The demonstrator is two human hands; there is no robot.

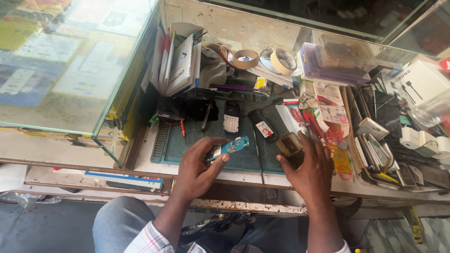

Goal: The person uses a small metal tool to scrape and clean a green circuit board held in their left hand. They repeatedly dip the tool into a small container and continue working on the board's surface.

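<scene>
Pinched between thumb and fingers of left hand (199,164): blue circuit board (232,145), tilted, over green work mat (187,145). Closed around small dark phone part (290,145): right hand (307,171), just right of board. Beyond both grips: keypad phone (231,117), red-handled screwdriver (183,129), tape rolls (265,59).

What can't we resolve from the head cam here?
- Head view: component detail on the blue circuit board in the left hand is too small to read.
- Head view: the small dark-and-tan part gripped by the right hand is partly covered by its fingers; its kind is unclear.
- Head view: boxes at the right edge are cut off.
- Head view: glare on the glass case blurs its contents.
</scene>
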